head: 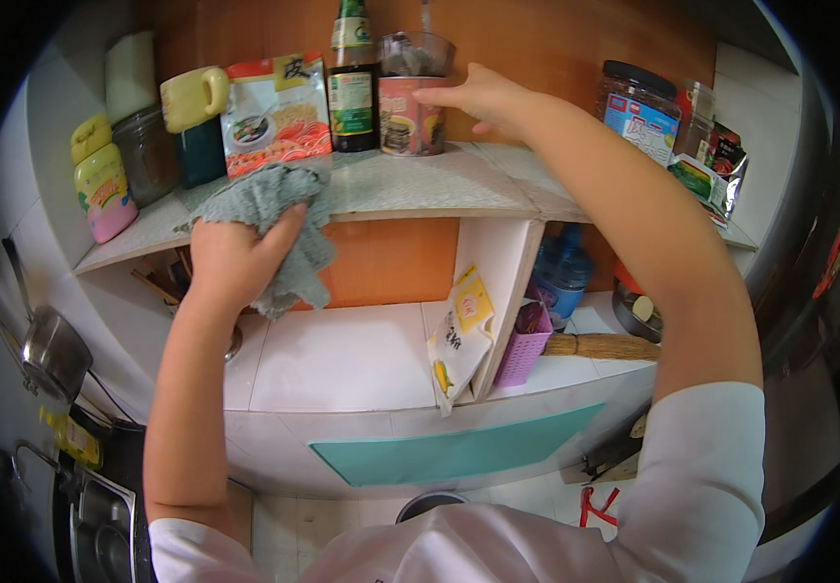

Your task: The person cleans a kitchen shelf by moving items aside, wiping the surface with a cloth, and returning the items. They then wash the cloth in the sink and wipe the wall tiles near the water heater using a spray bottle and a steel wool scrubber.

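My left hand (pixel 234 255) grips a grey-green cleaning cloth (pixel 267 197) at the front edge of the upper shelf (pixel 420 182); part of the cloth hangs below the edge. My right hand (pixel 489 98) reaches over the shelf with thumb and fingers spread. Its thumb overlaps the side of a pink printed can (pixel 398 120); whether it touches is unclear. On the can sits a clear cup (pixel 391 55) with dark contents. Left of the can stand a dark sauce bottle (pixel 353 102) with a green label and a red-and-white food packet (pixel 278 116).
A yellow mug (pixel 181 98), a yellow-and-pink bottle (pixel 103 182) and a glass jar (pixel 146 157) stand at the shelf's left. A black-lidded plastic jar (pixel 639 109) is at right. Below are a paper-like bag (pixel 460 335), a purple basket (pixel 526 353) and a straw brush (pixel 599 346).
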`<state>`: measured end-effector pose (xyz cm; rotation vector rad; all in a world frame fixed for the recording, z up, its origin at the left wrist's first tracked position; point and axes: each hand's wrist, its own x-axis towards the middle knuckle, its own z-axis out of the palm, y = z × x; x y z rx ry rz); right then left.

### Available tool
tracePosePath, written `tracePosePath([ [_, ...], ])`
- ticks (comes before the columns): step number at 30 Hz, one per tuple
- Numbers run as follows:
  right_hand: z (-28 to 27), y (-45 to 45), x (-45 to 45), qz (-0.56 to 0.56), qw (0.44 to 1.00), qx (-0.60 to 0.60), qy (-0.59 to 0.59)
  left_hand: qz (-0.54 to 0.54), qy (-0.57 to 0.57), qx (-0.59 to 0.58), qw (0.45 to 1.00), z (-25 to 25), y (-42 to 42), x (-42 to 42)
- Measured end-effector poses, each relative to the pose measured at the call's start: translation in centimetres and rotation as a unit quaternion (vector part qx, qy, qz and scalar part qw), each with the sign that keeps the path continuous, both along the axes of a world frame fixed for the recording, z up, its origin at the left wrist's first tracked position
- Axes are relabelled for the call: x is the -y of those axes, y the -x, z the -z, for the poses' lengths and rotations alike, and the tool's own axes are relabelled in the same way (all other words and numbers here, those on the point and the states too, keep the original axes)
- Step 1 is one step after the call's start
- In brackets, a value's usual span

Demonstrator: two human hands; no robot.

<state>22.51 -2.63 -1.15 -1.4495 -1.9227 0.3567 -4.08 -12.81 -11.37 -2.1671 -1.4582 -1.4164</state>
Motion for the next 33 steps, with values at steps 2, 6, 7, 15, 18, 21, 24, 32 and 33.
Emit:
tracePosePath([
  [2,1.2,-3.0,0.8,0.021,0.99,-0.052,-0.129,0.037,0.081,-0.017,0.996,-1.0,-0.6,-0.3],
  [6,2.1,-9.5,4.1,0.015,0.963,0.032,-0.268,0.017,0.319,-0.178,0.931,-6.0,-6.4,1.6],
  [7,2.6,-10.5,5.1,0.0,0.959,0.033,-0.283,0.028,0.328,-0.208,0.921,-6.7,-8.2,1.5],
  [15,6.5,-21.0,11.8,-0.005,0.886,0.143,-0.441,0.226,0.331,-0.311,0.862,-5.6,-20.9,-14.8],
  [18,8.2,-25.4,11.6,0.005,0.887,0.074,-0.456,0.208,0.338,-0.29,0.871,-6.1,-24.6,-16.1],
  [21,10.7,-26.9,10.7,0.01,0.886,0.026,-0.463,0.171,0.331,-0.284,0.883,-6.0,-25.8,-18.0],
  [24,12.4,-27.7,10.1,0.026,0.81,0.154,-0.565,0.11,0.259,-0.422,0.862,-6.2,-28.0,-19.8],
  [32,13.1,-28.0,9.0,0.022,0.78,0.104,-0.617,0.034,0.206,-0.493,0.845,-6.1,-33.6,-18.7],
  [33,13.1,-28.1,8.9,0.023,0.78,0.108,-0.616,0.062,0.202,-0.487,0.848,-5.9,-33.6,-18.9],
])
